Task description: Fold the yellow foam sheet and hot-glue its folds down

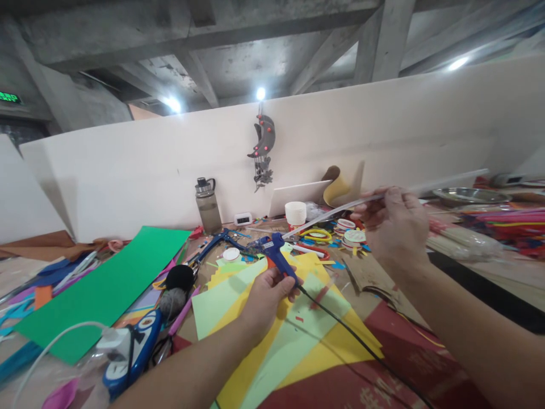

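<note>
My left hand [266, 304] is wrapped round the handle of a blue hot glue gun [276, 253], whose nozzle points away to the left. A black cord runs from the handle's base toward the lower right. Between the fingers of my right hand [394, 227] is a long translucent glue stick [327, 215]. The stick slants down, its far end at the rear of the glue gun; whether it has entered the gun I cannot tell. Under my left hand lie fanned yellow and pale green paper sheets [259, 363].
A green sheet [106, 289] and a blue power strip [136, 355] lie on the left. Behind stand a water bottle [208, 207], a second blue glue gun [217, 241] and white cups [295, 212]. A metal tray [470, 196] sits at the right. A white partition [170, 159] closes the back.
</note>
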`<action>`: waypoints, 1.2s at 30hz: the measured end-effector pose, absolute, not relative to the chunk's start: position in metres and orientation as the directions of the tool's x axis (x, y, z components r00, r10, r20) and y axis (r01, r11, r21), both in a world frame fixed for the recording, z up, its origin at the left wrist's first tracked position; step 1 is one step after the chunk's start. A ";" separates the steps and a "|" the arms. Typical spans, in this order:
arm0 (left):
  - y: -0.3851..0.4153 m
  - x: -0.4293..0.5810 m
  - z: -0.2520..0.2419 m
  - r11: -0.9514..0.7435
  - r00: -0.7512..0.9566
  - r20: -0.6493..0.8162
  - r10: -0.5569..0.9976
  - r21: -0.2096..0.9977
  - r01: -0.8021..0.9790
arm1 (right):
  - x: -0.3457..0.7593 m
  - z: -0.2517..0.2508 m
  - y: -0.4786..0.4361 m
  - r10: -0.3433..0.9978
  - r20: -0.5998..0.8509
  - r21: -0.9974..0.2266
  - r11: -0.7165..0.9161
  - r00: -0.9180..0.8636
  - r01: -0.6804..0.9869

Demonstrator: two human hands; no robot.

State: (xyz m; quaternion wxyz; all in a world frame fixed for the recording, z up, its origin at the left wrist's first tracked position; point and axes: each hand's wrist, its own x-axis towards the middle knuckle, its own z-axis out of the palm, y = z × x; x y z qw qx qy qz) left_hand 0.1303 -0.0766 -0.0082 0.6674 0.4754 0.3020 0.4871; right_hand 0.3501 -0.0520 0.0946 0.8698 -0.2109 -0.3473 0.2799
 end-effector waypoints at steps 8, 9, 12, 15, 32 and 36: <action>-0.076 0.130 -0.010 0.071 0.347 0.063 0.936 0.930 -0.360 | 0.350 0.096 -0.054 0.626 0.498 -0.562 0.760 0.601 -0.326; -0.076 0.130 -0.010 0.071 0.348 0.063 0.935 0.931 -0.359 | 0.350 0.096 -0.054 0.625 0.501 -0.560 0.762 0.599 -0.327; -0.075 0.130 -0.010 0.071 0.346 0.063 0.936 0.930 -0.360 | 0.349 0.095 -0.053 0.623 0.500 -0.559 0.763 0.601 -0.326; -0.076 0.130 -0.009 0.076 0.347 0.058 0.936 0.929 -0.362 | 0.348 0.095 -0.054 0.625 0.489 -0.564 0.759 0.608 -0.326; -0.075 0.129 -0.008 0.094 0.348 0.057 0.936 0.911 -0.401 | 0.346 0.094 -0.058 0.615 0.552 -0.561 0.773 0.563 -0.295; -0.075 0.128 -0.009 0.123 0.364 0.050 0.930 0.892 -0.436 | 0.344 0.093 -0.059 0.608 0.579 -0.563 0.780 0.543 -0.273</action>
